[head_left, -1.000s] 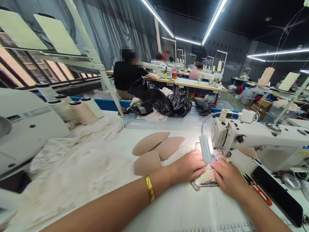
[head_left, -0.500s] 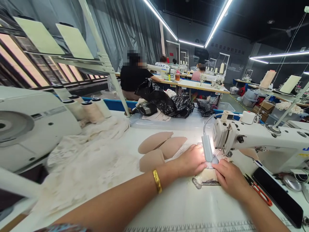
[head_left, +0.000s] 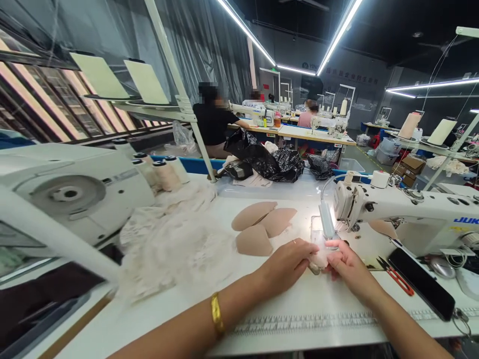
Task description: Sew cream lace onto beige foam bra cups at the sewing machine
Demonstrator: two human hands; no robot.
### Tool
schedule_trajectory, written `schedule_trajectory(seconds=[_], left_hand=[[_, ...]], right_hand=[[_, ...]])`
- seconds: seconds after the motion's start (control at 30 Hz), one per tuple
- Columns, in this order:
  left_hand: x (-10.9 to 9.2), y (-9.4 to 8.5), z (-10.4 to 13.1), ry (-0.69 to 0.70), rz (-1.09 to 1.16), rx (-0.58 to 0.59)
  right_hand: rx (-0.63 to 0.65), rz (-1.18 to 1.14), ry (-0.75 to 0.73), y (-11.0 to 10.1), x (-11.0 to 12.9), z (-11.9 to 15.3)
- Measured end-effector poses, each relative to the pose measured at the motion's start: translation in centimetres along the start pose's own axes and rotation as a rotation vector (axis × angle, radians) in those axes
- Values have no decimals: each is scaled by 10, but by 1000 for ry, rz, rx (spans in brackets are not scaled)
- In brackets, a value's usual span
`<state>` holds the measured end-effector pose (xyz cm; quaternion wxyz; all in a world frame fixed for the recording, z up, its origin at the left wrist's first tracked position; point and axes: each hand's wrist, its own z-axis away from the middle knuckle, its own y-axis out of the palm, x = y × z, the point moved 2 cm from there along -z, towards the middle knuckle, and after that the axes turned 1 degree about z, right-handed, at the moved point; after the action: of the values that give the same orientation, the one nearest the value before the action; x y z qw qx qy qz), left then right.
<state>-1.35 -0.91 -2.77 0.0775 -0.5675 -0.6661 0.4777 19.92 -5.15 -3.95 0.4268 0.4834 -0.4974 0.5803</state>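
Observation:
A small pale fabric piece (head_left: 319, 261) is bunched between my two hands, just in front of the sewing machine (head_left: 415, 209). My left hand (head_left: 288, 265) pinches its left side, fingers bent downward. On the other side my right hand (head_left: 348, 269) grips the piece between thumb and fingers, with the index finger stretched toward the needle area. The lit grey lamp (head_left: 327, 219) hangs right above. Most of the fabric is covered by my fingers. Left of my hands lie several beige moulded cups (head_left: 254, 240) on the white table.
A heap of cream lace fabric (head_left: 175, 244) spreads over the left of the table. On the right lie orange-handled snips (head_left: 399, 280) and a black phone (head_left: 421, 284). A ruler strip (head_left: 299, 323) runs along the front edge. A co-worker (head_left: 213, 119) sits beyond black plastic bags (head_left: 262, 157).
Both hands have drawn the fabric toward me, away from the needle area, and it is now more bunched. The camera view has shifted to the left.

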Motion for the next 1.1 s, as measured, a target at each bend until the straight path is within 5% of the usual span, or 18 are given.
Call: schedule_trajectory(seconds=[0.13, 0.27, 0.37, 0.47, 0.57, 0.7, 0.87, 1.0, 1.1], left_hand=[[-29, 4, 36, -177, 308, -92], [-61, 23, 60, -774, 1126, 101], [-74, 29, 57, -1105, 1544, -137], [-72, 25, 41, -1044, 1629, -514], [-69, 20, 31, -959, 1562, -692], [-71, 20, 29, -948, 1529, -601], [-73, 25, 29, -1221, 1610, -538], [-76, 21, 19, -949, 1499, -480], [-73, 24, 18, -978, 1545, -575]], right_hand=[[-59, -138, -5, 17, 5, 14], [-98, -160, -82, 27, 12, 28], [-99, -180, -115, 31, 14, 40], [-101, -185, -93, 34, 8, 53], [-123, -200, -53, 36, -1, 65], [-207, -292, -42, 42, -9, 72], [-302, -365, -64, 52, -11, 76], [-278, -339, -78, 54, -14, 81], [-301, -294, -74, 48, -19, 81]])
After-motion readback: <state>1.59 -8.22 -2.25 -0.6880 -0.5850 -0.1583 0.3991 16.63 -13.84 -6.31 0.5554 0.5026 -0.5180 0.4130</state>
